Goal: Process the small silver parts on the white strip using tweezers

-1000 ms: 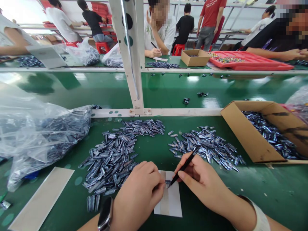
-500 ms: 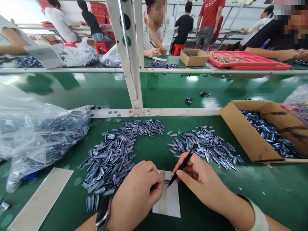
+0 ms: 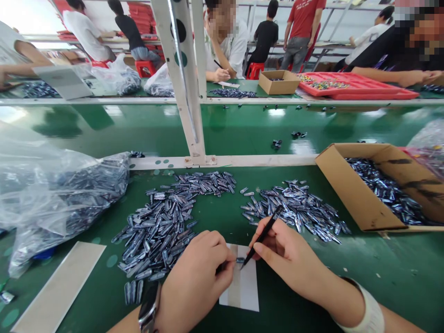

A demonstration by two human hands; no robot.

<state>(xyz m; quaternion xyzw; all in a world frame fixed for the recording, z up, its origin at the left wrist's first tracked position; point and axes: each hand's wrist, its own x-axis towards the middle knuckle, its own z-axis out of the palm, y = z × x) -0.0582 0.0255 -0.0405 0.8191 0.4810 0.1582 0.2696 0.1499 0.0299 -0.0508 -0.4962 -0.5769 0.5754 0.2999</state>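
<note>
My left hand (image 3: 204,273) is closed, its thumb and forefinger pinching a small shiny dark elongated piece (image 3: 240,260) over a white card (image 3: 248,296) with a beige strip down it. In my right hand (image 3: 280,259) are slim black tweezers (image 3: 265,231), their pointed tip down at the piece and the card. Left of the card spreads a heap of similar dark pieces (image 3: 166,222), partly behind my left hand. A second pile (image 3: 298,208) lies beyond my right hand. Three pieces (image 3: 133,292) sit side by side near my watch.
A clear plastic bag (image 3: 69,194) of pieces bulges at left, above a long beige-faced strip (image 3: 58,286). At right stands a cardboard box (image 3: 357,194) full of pieces. Ahead, a white post (image 3: 183,83) rises before a green belt (image 3: 243,132); people sit across it.
Loose pieces on the green belt have shifted slightly right. My hands, the tweezers and the card stay nearly in place.
</note>
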